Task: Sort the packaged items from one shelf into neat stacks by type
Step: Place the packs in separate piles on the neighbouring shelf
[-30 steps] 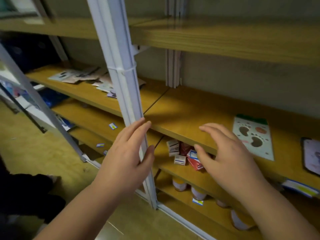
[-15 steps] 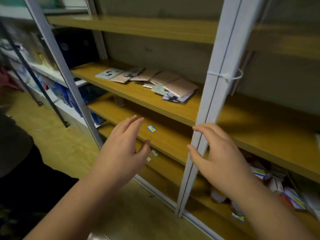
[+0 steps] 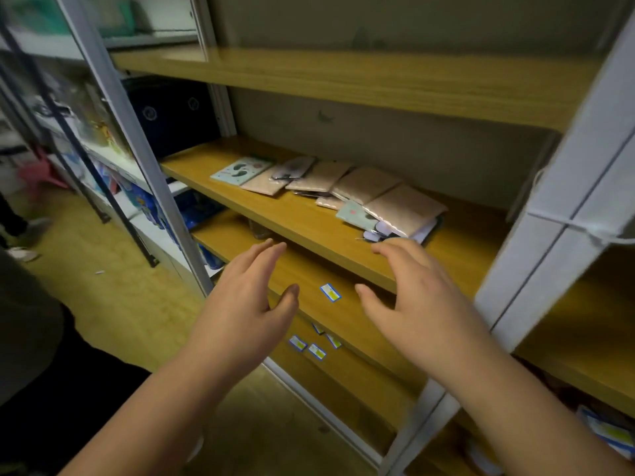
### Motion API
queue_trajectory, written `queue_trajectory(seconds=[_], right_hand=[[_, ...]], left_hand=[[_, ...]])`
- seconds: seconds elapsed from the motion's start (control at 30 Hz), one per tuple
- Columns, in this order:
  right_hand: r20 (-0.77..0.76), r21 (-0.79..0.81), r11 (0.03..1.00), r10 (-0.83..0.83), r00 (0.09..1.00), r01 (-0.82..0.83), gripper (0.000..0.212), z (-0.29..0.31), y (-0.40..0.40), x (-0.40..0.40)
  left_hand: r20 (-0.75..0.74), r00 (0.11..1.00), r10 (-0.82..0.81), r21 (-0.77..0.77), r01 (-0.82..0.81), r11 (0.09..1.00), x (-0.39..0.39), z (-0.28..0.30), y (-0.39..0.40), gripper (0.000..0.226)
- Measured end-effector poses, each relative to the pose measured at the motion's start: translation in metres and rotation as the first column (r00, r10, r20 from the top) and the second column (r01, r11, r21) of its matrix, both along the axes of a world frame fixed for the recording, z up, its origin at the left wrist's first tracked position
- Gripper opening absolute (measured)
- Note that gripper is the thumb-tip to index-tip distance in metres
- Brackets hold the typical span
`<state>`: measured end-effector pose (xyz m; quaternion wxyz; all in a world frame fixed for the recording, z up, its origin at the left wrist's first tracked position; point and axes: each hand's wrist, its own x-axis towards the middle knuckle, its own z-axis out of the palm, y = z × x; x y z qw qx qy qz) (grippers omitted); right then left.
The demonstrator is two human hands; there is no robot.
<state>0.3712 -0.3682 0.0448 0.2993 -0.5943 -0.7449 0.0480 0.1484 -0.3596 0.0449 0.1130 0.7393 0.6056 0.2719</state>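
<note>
Both hands raised in front of the shelving, empty. Left hand (image 3: 245,304) spread wide, fingers straight, thumb out, holding nothing. Right hand (image 3: 415,300) also wide, fingers slightly bent, holding nothing; its fingertips (image 3: 381,248) hover just short of the front edge of the middle shelf (image 3: 295,218), touching or not unclear.

Packaged items lie on that wooden shelf, beyond and above the hands, in a loose overlapping row running left to right. Leftmost is a pale blue-green packet (image 3: 240,169) with dark footprint-like shapes, lying flat. Next to it, several beige flat packets (image 3: 364,185) fan over each other, one with a dark clip-like object on top. At the right end, a messy pile (image 3: 395,218): a beige packet on top of another blue-green one and some white items, nearest the right hand, just beyond its fingertips. Left hand is well apart from the row.

No readable writing on any packet; too blurred. Small blue-and-yellow price tags (image 3: 330,292) on the lower shelf edges between and under the hands, text illegible.

Shelves are yellow-brown wood on white metal uprights (image 3: 563,235); a cord is tied round the right upright. Upper shelf (image 3: 343,77) bare where visible. Grey back wall. Dark blue boxes (image 3: 171,115) on the neighbouring unit at left. Yellowish wood-look floor (image 3: 103,297); someone's shoe at the far left edge.
</note>
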Motion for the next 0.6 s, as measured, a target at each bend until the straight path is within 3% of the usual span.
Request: queue_trajectory(seconds=[0.3,0.43,0.6], right_hand=[[-0.01,-0.007,0.997,-0.075,0.997,0.075,0.053,-0.002,0.079,-0.015],[-0.017,-0.065,0.995,-0.081,0.997,0.08,0.054,-0.013,0.1,-0.019],[0.016,-0.082,0.983,-0.163,0.986,0.164,0.053,-0.014,0.135,-0.041]], left_hand=[[0.02,0.998,0.066,-0.032,-0.066,0.997,-0.03,0.001,0.086,0.065],[0.039,0.999,0.021,-0.071,-0.018,0.997,-0.037,-0.012,0.135,0.066],[-0.043,0.994,-0.096,-0.118,0.09,0.989,-0.049,-0.03,0.211,0.062]])
